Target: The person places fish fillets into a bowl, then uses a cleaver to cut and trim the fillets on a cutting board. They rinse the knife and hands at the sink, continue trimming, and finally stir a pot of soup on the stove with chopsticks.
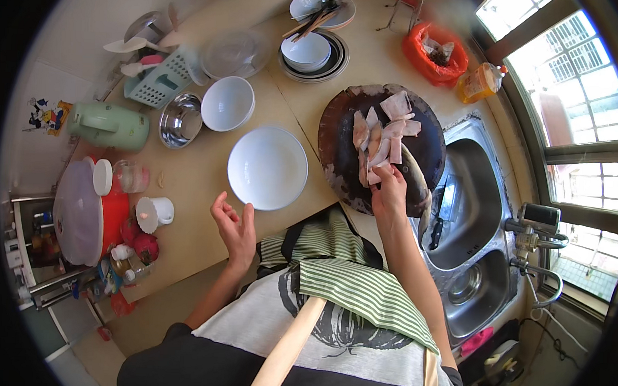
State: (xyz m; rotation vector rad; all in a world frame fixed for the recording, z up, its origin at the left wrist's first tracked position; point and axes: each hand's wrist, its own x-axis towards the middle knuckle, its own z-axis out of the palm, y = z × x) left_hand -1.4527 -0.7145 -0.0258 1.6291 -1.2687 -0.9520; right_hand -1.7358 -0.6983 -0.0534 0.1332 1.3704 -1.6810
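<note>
On the round dark chopping board (339, 125) lies a loose heap of pale pinkish flesh slices (397, 106), which look like cut fish. Beside the heap, a long grey piece (415, 171) resembling part of a fish runs toward the board's near edge. My right hand (390, 193) is closed at the near end of the heap, fingers and thumb pinching a pale slice (374, 176). Left of the board stands a large white bowl (267, 168) with nothing in it. My left hand (235, 228) holds nothing; its fingers are apart and its thumb tip is at the bowl's near rim.
A kitchen knife (444, 206) lies in the steel sink (488, 194) at right. Behind are a smaller white bowl (228, 104), a metal bowl (181, 120), stacked dishes (315, 55), a red bag-lined container (434, 55) and an orange liquid bottle (479, 84). A green kettle (110, 126) stands left.
</note>
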